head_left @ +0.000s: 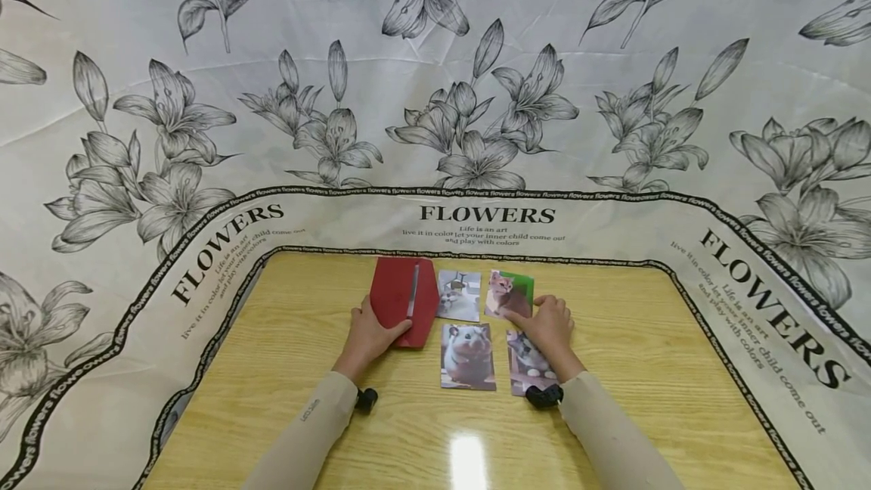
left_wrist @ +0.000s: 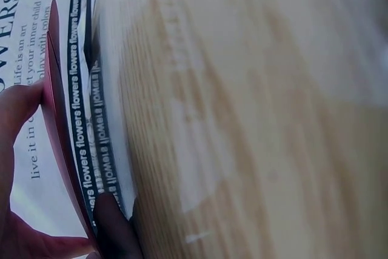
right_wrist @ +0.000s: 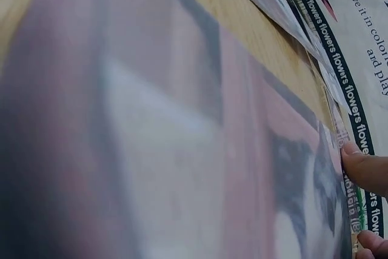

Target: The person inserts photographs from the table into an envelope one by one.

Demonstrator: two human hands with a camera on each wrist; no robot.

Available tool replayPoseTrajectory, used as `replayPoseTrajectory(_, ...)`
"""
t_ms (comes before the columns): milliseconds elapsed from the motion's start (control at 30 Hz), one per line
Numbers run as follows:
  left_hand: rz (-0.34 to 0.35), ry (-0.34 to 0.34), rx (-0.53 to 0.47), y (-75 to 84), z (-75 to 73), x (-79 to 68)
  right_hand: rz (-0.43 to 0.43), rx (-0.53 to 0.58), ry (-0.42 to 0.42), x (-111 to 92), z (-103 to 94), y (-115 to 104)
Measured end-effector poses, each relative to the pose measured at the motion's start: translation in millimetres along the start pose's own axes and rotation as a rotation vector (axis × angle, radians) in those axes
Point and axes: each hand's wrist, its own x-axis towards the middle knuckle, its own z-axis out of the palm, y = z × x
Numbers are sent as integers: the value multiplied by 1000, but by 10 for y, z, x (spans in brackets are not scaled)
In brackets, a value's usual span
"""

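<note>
My left hand (head_left: 370,331) grips a red envelope (head_left: 391,293) by its lower part, thumb across the front; a pale strip shows along a slit in it. In the left wrist view the envelope (left_wrist: 57,113) is seen edge-on between thumb and fingers. With my right hand (head_left: 551,324) I pinch a photo card of a pinkish cat (head_left: 500,292), green at its upper right. Below that, partly covered by the hand and wrist, lies a photo card of a grey-and-white animal (head_left: 527,360). A white hamster photo card (head_left: 467,354) and a pale animal photo card (head_left: 459,295) lie between the hands.
The wood-grain table (head_left: 306,429) is bordered at the back and sides by a white cloth (head_left: 490,218) printed with flowers and lettering. A black wrist camera (head_left: 366,399) sits on the left wrist, another camera (head_left: 544,396) on the right.
</note>
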Motion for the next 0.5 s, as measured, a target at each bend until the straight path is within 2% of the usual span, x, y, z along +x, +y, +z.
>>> replayPoseTrajectory(500, 11, 2, -4, -8, 3, 2, 22, 28, 2, 5, -31, -36)
